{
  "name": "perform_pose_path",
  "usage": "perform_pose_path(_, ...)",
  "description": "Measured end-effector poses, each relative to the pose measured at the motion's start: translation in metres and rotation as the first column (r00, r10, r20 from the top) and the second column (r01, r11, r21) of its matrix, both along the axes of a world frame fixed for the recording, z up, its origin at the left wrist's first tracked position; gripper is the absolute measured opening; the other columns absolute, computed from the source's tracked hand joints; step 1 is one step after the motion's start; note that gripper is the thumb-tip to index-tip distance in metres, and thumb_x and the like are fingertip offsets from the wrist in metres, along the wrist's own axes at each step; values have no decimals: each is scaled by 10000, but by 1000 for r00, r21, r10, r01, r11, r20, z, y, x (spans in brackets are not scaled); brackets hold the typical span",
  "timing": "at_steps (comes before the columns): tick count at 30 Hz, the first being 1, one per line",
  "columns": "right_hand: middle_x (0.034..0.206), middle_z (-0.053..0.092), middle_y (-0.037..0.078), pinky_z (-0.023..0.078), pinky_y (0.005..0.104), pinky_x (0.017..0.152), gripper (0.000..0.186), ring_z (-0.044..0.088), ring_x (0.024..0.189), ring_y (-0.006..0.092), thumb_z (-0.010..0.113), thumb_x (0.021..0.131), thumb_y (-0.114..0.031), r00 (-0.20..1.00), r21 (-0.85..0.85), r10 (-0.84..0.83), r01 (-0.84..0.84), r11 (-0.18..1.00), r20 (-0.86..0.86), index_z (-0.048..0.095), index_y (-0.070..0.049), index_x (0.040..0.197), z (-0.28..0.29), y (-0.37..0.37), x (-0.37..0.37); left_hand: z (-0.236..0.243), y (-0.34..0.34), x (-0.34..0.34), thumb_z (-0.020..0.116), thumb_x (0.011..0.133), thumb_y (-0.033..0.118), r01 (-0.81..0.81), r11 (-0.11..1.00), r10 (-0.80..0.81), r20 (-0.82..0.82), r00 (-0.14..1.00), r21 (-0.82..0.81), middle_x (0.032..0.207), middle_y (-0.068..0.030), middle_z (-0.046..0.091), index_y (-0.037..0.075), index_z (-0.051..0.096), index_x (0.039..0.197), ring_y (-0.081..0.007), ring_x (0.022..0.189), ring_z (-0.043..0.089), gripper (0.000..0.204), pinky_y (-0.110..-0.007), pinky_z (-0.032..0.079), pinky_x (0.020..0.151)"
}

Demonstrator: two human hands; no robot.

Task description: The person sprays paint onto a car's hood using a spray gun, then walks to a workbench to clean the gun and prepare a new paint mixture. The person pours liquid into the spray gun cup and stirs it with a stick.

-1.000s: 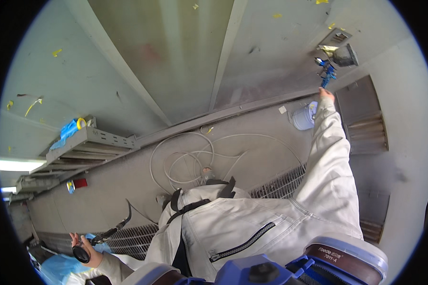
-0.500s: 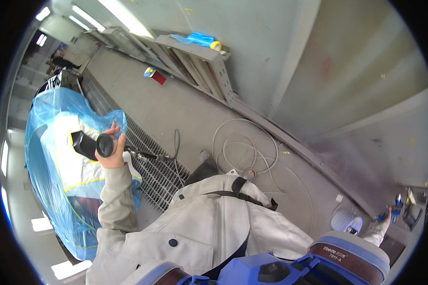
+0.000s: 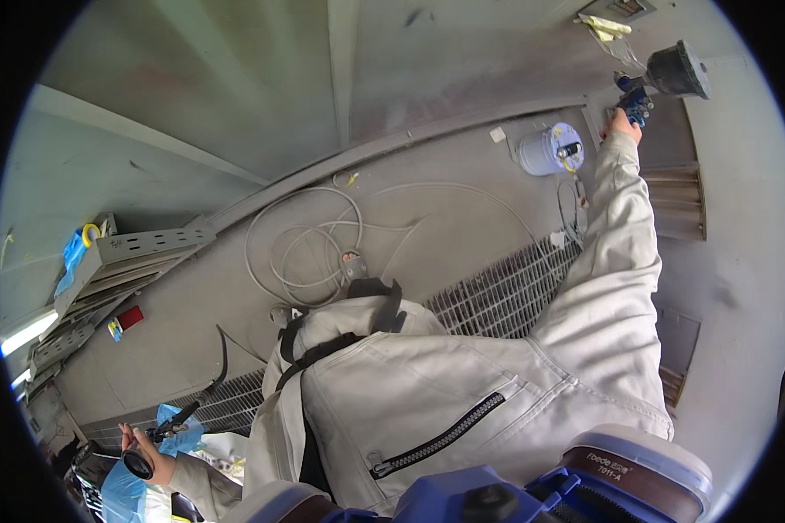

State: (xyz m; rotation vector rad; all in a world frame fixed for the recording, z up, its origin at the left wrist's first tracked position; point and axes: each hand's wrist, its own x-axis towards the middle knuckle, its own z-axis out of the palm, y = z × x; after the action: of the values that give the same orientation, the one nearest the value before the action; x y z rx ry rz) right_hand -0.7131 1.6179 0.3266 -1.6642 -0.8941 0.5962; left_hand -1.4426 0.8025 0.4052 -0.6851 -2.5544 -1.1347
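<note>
At the upper right, my right arm reaches out toward the wall. My right hand (image 3: 623, 127) is closed around a blue spray gun (image 3: 637, 105) with a large dark cup (image 3: 679, 70) on it. A wire holder (image 3: 617, 50) with a yellowish cloth (image 3: 605, 25) is on the wall beside the gun. Low at the left, my left hand (image 3: 153, 460) grips a black air blower (image 3: 137, 464) with a wide round end. Its dark handle (image 3: 174, 424) points toward a black hose (image 3: 221, 366). The palm side of this grip is partly hidden.
A pale hose (image 3: 275, 261) lies coiled on the floor. Near the wall stands a lilac bucket (image 3: 541, 152). Floor grating (image 3: 497, 296) runs behind me. A metal ledge (image 3: 153, 244) holds yellow tape (image 3: 90, 234) and blue film (image 3: 71, 260). Blue sheeting (image 3: 124, 495) covers something at lower left.
My view has swung to the right. The right hand with the spray gun, earlier at the lower right edge, now shows fully at the upper right. The left hand still holds the blower.
</note>
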Motion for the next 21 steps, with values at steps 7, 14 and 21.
perform_pose_path(7, 718, 619, 16, 450, 331, 538, 96, 555, 589, 128, 722, 887, -97, 993, 101, 114, -116, 988, 20, 642, -47, 877, -93, -173, 15, -34, -40, -57, 662, 1008, 34, 201, 978, -206, -111, 972, -54, 1337, -280, 664, -165, 613, 1230, -308, 1245, 653, 302, -370, 497, 1068)
perform_pose_path(14, 623, 508, -49, 367, 291, 422, 188, 470, 477, 84, 704, 889, -43, 926, -218, 315, -358, 908, -210, 566, -140, 805, -243, -437, -184, -58, -87, -71, 695, 927, -35, 123, 971, -129, 18, 991, 207, 1365, -230, 646, -26, 635, 1208, -350, 1398, 538, 288, -481, 400, 1161)
perform_pose_path(21, 707, 639, 33, 484, 313, 506, 135, 611, 558, 141, 735, 881, -59, 350, -418, 920, -873, 253, -175, 635, -31, 968, -218, -536, -432, -13, -184, -102, 763, 800, -1, -130, 974, 172, -231, 958, 186, 1122, -133, 747, -25, 681, 1131, -395, 1288, 643, 342, -579, 337, 1192)
